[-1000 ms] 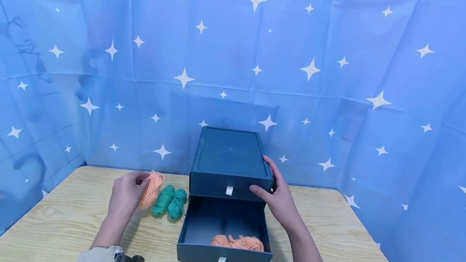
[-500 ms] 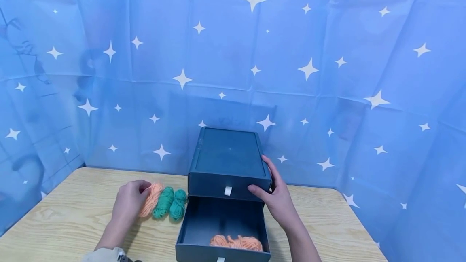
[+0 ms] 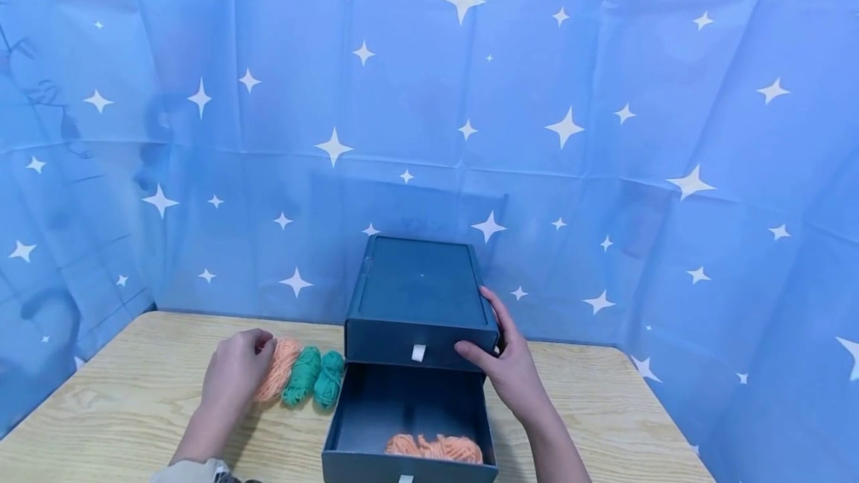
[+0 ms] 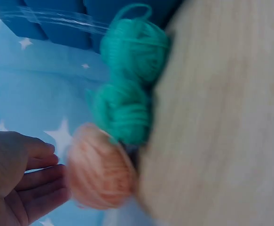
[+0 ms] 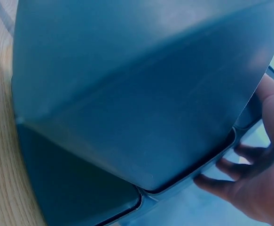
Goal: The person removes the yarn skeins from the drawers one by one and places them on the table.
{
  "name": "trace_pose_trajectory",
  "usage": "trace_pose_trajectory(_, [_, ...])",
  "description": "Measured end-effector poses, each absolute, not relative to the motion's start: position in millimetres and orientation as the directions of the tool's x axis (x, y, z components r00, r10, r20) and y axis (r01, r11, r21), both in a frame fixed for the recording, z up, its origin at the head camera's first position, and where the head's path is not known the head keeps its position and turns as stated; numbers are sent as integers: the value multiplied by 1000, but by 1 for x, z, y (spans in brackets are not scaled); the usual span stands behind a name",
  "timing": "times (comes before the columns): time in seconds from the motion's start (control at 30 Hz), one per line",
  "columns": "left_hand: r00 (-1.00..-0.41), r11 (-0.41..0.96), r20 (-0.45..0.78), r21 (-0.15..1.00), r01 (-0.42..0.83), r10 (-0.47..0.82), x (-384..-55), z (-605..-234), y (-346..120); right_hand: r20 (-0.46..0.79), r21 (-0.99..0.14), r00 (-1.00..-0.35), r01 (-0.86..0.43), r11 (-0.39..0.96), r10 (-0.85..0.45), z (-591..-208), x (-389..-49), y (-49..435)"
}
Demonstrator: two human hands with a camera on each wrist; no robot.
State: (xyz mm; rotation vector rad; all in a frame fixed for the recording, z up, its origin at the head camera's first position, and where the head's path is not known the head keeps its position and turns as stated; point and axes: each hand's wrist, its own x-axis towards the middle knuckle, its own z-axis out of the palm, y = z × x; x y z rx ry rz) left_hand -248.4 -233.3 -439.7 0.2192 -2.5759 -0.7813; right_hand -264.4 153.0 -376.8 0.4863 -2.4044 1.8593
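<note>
A peach yarn skein [image 3: 278, 370] lies on the table left of two green skeins, a middle one [image 3: 302, 376] and one [image 3: 328, 380] close by the drawer box. My left hand [image 3: 233, 371] is at the peach skein's left side. In the left wrist view its fingers [image 4: 43, 181] are extended, with fingertips right at the yarn. My right hand [image 3: 513, 367] holds the front right corner of the dark blue drawer box [image 3: 423, 278], thumb on the front and fingers along the side. Below, the lower drawer [image 3: 409, 468] is pulled out, with peach yarn [image 3: 436, 448] near its front.
The upper drawer front [image 3: 382, 341] is closed and has a white pull tab [image 3: 419, 352]. A second tab [image 3: 406, 478] is on the lower drawer. Behind the wooden table [image 3: 604, 401] hangs a blue curtain [image 3: 416, 95] with white stars.
My left hand has lowered the peach skein beside the green ones, and its fingers have loosened from it. The right hand keeps its hold on the box. The view has shifted slightly.
</note>
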Motion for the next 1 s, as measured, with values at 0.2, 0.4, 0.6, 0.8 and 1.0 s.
trace_pose_trajectory(0.2, [-889, 843, 406, 536, 46, -210, -235, -400, -216, 224, -927, -956, -270, 260, -191, -375, -263, 152])
trace_pose_trajectory(0.4, [-952, 792, 292, 602, 105, -96, -204, -345, -186, 216, -930, -958, -261, 260, -191, -375, -263, 150])
trace_pose_trajectory(0.6, [-971, 734, 240, 656, 176, 19, -179, -320, -156, 237, -936, -949, -280, 213, -207, -375, -263, 151])
trace_pose_trajectory(0.8, [-965, 694, 227, 673, 255, 135, -168, -319, -130, 231, -938, -952, -273, 215, -203, -375, -263, 151])
trace_pose_trajectory(1.0, [-951, 665, 211, 680, 309, 226, -172, -329, -109, 227, -948, -949, -267, 176, -217, -376, -262, 152])
